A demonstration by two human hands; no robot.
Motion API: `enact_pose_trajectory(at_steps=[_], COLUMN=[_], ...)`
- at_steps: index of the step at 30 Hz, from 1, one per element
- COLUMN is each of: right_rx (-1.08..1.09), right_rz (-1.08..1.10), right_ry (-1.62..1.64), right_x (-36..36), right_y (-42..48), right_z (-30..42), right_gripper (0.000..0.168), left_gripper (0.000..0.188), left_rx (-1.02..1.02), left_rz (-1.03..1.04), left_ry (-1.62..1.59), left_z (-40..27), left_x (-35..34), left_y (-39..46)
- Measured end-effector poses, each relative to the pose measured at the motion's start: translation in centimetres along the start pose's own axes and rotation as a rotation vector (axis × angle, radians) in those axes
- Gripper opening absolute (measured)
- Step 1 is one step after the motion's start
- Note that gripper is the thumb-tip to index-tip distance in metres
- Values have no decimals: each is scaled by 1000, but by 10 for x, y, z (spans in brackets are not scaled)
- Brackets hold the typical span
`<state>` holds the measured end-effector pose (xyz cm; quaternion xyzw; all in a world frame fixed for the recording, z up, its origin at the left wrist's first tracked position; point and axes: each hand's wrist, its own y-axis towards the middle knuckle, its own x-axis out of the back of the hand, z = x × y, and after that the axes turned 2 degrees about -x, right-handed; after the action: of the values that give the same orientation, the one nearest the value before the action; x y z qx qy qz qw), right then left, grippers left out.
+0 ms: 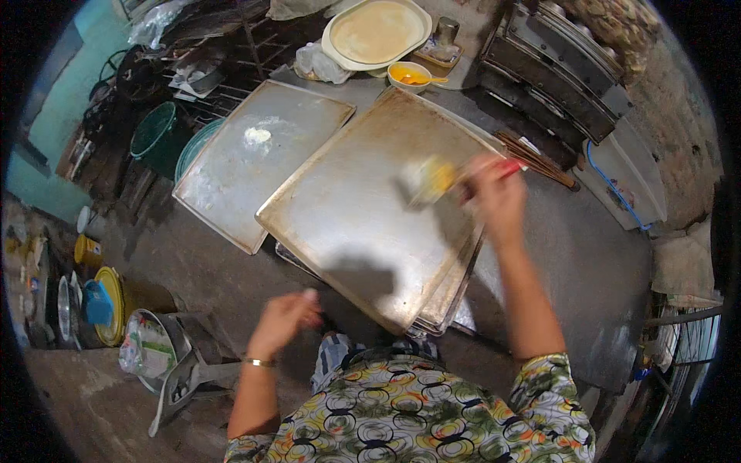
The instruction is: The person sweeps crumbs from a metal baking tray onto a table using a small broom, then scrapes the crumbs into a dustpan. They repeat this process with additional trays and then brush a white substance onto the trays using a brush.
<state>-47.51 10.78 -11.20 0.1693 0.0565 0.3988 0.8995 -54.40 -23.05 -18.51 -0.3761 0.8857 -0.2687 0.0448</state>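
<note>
My right hand (499, 194) grips the red handle of a brush (431, 180), blurred by motion. Its head is pale with yellow on it and hangs over the top metal baking tray (347, 191). That tray is bare grey metal with browned edges and lies on a stack of other trays (448, 301). To its left is a second tray (260, 168) with a patch of white powder (257, 136). Off the stack's near left edge, my left hand (286, 321) hangs in the air, touching nothing. Its fingers look curled, but blur hides how far.
Beyond the trays sit a bowl of orange-yellow liquid (408, 78) with a spoon and a large oval basin (376, 35). A bundle of thin sticks (538, 159) lies right, near a dark metal oven-like box (550, 75). A plastic chair (191, 364) stands lower left.
</note>
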Motion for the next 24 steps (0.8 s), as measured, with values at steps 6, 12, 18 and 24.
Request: enact_pose_trajectory(at_steps=[6,12,18,24], right_rx=[-207,-164,356,184], right_rz=[445,-47,753,-29], right_ry=[-392,-895,-482,-835], right_x=[-3,25,-99,-30], right_y=[-24,63,-43,152], right_z=[-37,-42,-79,-111], right_gripper=[19,26,14,31], left_gripper=[37,29,25,31], left_rx=[93,73,56,2], left_rz=[203,222,154,124], left_ry=[-391,-575,-726,-659], left_z=[18,27,22,29], left_x=[-96,-108,-110,-98], left_y=[3,4,-15,-26])
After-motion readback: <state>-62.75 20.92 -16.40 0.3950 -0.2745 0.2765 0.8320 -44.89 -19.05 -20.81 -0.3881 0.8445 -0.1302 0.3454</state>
